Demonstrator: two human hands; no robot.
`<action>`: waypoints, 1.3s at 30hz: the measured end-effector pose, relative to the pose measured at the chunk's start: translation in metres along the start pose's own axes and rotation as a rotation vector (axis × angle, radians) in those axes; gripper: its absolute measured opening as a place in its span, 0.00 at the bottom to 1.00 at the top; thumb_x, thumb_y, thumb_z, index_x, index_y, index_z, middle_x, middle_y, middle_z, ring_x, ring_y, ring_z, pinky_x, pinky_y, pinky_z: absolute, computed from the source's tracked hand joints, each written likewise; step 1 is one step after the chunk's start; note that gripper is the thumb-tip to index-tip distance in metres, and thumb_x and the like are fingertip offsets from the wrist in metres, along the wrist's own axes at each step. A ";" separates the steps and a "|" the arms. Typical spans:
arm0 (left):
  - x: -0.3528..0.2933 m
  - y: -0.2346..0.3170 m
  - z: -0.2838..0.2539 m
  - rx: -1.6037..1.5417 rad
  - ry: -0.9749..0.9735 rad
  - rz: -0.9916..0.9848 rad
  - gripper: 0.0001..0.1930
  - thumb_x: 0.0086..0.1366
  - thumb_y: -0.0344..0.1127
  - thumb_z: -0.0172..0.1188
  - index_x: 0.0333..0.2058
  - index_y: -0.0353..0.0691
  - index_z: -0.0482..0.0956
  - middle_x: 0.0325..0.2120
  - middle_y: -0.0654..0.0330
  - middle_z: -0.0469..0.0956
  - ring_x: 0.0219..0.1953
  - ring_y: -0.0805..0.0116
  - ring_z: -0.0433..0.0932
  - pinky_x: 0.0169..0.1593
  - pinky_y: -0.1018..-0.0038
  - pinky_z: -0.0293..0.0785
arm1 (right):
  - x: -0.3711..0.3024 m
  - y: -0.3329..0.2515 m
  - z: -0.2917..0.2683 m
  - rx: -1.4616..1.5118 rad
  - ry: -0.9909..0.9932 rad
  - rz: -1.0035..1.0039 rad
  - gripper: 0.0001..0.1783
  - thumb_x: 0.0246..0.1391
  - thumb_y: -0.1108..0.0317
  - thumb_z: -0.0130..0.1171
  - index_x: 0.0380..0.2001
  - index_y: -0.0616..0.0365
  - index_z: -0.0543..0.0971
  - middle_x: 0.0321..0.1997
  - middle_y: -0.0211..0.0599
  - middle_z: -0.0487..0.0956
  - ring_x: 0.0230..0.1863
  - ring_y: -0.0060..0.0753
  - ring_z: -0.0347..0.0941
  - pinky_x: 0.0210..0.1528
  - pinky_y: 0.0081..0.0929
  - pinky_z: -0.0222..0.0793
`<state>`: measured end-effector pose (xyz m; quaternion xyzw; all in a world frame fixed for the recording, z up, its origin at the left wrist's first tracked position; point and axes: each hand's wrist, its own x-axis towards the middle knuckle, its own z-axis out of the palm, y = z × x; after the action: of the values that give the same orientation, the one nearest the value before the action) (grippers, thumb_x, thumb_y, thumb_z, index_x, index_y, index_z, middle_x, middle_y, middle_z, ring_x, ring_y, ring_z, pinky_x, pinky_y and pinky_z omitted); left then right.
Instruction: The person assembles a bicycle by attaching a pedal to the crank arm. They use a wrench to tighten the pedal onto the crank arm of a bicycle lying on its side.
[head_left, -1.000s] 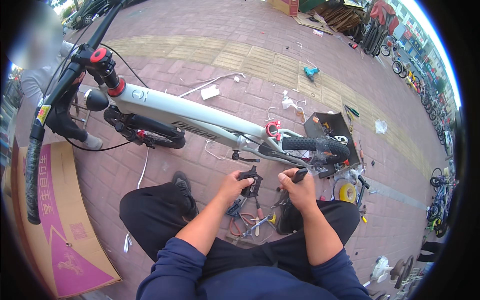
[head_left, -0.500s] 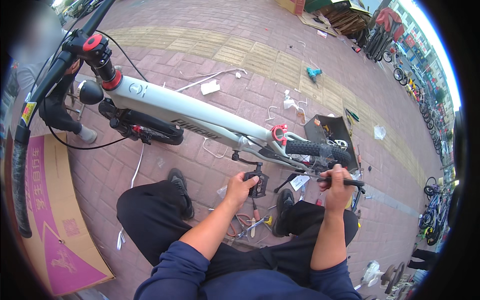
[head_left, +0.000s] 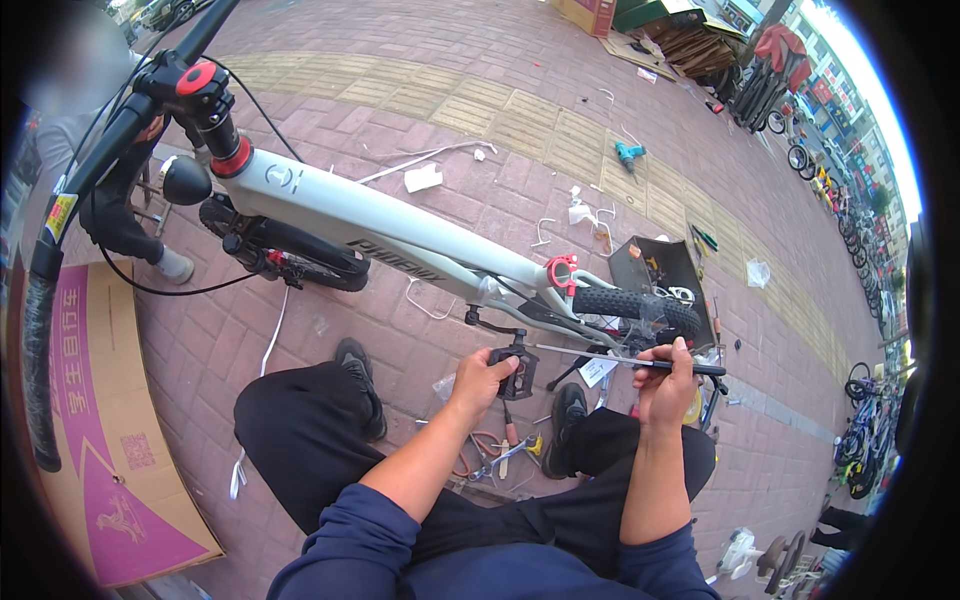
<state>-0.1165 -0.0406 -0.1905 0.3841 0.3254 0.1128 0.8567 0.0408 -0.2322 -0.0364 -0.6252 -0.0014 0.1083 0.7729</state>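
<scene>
A white bicycle frame [head_left: 400,225] stretches from the upper left to the middle right, and its crank arm [head_left: 492,322] points toward me. My left hand [head_left: 478,382] is closed on the black pedal [head_left: 519,378] at the crank's end, thumb on top. In my right hand [head_left: 665,388] is the black handle of a long pedal wrench [head_left: 585,354]. Its thin metal shaft runs left to the pedal's axle beside the crank. The wrench's tip is too small to make out clearly. Behind my right hand is the knobby rear tyre [head_left: 640,305].
Hand tools [head_left: 497,452] lie on the paving between my shoes. An open toolbox [head_left: 660,265] stands behind the rear wheel, and a teal power drill [head_left: 628,153] lies farther off. Flattened cardboard [head_left: 110,420] is at left. Another person [head_left: 120,200] sits by the handlebar.
The wrench has swung so that its shaft now lies along the line from my right hand to the pedal axle. My right hand has turned and loosened its fingers; the left stays on the pedal.
</scene>
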 end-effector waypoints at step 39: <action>0.003 -0.003 -0.001 -0.058 -0.032 0.016 0.11 0.66 0.31 0.67 0.43 0.31 0.82 0.34 0.58 0.85 0.32 0.73 0.83 0.39 0.75 0.81 | 0.048 0.069 -0.039 0.346 0.120 0.374 0.09 0.59 0.59 0.56 0.26 0.47 0.73 0.24 0.35 0.79 0.18 0.29 0.69 0.20 0.27 0.63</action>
<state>-0.1146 -0.0407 -0.1947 0.3633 0.3051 0.1231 0.8717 0.0820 -0.2483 -0.1181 -0.4785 0.1786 0.2106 0.8336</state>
